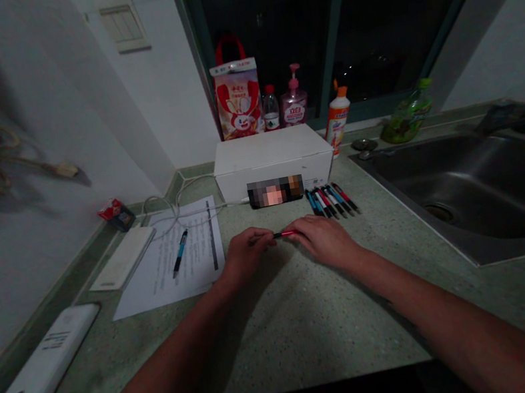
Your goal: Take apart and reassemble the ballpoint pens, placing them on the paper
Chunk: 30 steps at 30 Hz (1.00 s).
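Observation:
Both hands meet over the green speckled counter (286, 328), gripping one red and black pen (285, 234) held level between them. My left hand (250, 247) pinches its black end. Around the red end close the fingers of my right hand (323, 236). Just beyond my right hand lies a row of several pens (329, 201) in blue, white, red and black, side by side. To the left, a blue and black pen (180, 253) rests on a printed sheet of paper (155, 276). A phone (275, 192) leans against a white box (273, 154) behind the hands.
A steel sink (494, 183) takes up the right side. At left are a white power bank (124, 258), a power strip (50, 359) and a white cable (228, 204). Bottles, including a pink pump bottle (294, 103), and a red bag (238, 99) stand by the window.

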Motion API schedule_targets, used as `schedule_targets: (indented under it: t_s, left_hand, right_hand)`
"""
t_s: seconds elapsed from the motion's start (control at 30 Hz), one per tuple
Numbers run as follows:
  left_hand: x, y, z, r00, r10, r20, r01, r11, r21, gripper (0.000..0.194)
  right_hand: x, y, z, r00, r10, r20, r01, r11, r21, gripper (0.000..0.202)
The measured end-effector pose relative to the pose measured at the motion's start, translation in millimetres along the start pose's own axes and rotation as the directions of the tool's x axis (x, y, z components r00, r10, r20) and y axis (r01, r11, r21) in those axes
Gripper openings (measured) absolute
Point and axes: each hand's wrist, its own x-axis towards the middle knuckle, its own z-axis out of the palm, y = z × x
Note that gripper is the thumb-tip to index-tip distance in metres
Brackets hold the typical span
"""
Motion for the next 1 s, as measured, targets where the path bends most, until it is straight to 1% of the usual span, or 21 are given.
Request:
schedule_targets:
  t_s: [0.07, 0.17, 0.23, 0.3, 0.47, 0.53, 0.63, 0.77, 0.9, 1.0]
  left_hand:
    - [0, 1, -0.4, 0.999, -0.041, 0.003, 0.041, 0.999, -0.003, 0.021]
    - [1, 0, -0.5, 0.999, -0.044, 0.017, 0.044, 0.999, -0.027, 0.023]
    - [2, -3, -0.1, 1.000, -0.017, 0.015, 0.018, 0.999, -0.052, 0.017]
    - [3, -6, 0.3, 1.000, 0.023, -0.005, -0.023, 0.999, -0.042, 0.013]
    - [2, -9, -0.6, 0.982, 0.183, -0.054, -0.175, 0.977, 0.120, 0.007]
    - [1, -9, -0.8, 0.973, 0.221, -0.062, -0.209, 0.965, 0.158, 0.007]
    - [1, -11, 0.2, 0.974, 0.218, -0.052, -0.207, 0.964, 0.168, 0.008]
    - [3, -14, 1.8, 0.980, 0.196, -0.043, -0.189, 0.974, 0.125, 0.011]
    - [2, -13, 0.0, 0.967, 0.251, -0.032, -0.242, 0.956, 0.167, 0.010]
    - [0, -12, -1.5, 0.956, 0.293, -0.026, -0.281, 0.935, 0.218, 0.010]
  right_hand:
    - [0, -1, -2, 0.999, -0.027, -0.017, 0.027, 1.000, -0.016, 0.016]
    - [0, -2, -3, 0.998, -0.046, -0.030, 0.045, 0.999, -0.022, 0.016]
    - [0, 0, -2, 0.999, -0.033, -0.025, 0.033, 0.999, -0.008, 0.017]
    - [0, 1, -1, 1.000, -0.022, -0.015, 0.023, 1.000, 0.015, 0.018]
    - [0, 0, 0, 1.000, 0.001, 0.030, -0.003, 0.999, 0.051, 0.023]
    - [0, -2, 0, 0.998, 0.018, 0.055, -0.020, 0.999, 0.038, 0.026]
    - [1, -3, 1, 0.996, 0.047, 0.074, -0.050, 0.998, 0.035, 0.027]
    - [0, -1, 2, 0.996, 0.067, 0.053, -0.073, 0.991, 0.114, 0.020]
    - [-1, 0, 3, 0.997, 0.053, 0.051, -0.059, 0.989, 0.133, 0.016]
    - [1, -1, 4, 0.996, 0.052, 0.074, -0.060, 0.993, 0.106, 0.022]
